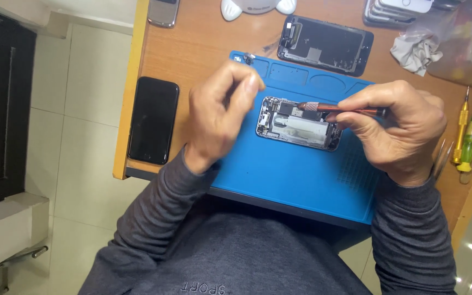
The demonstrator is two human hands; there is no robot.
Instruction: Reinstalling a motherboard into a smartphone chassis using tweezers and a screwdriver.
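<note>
Our right hand (400, 128) pinches a copper-red screwdriver (345, 108), its tip down in the upper part of the opened phone (297, 123) on the blue mat (296, 175). Our left hand (219, 112) hovers just beside the phone, fingertips pressed together, on what we cannot tell. The screen (326, 43) already lies detached beyond the mat; the phone's inner parts remain seated.

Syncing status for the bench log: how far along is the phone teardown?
Done: the opened phone lies on the blue mat with its insides exposed; a detached screen assembly sits on the desk above. In hand: the right hand holds a red-brown screwdriver, tip on the phone's upper section; the left hand hovers, fingertips pinched. Left: internal parts remain in place.
</note>
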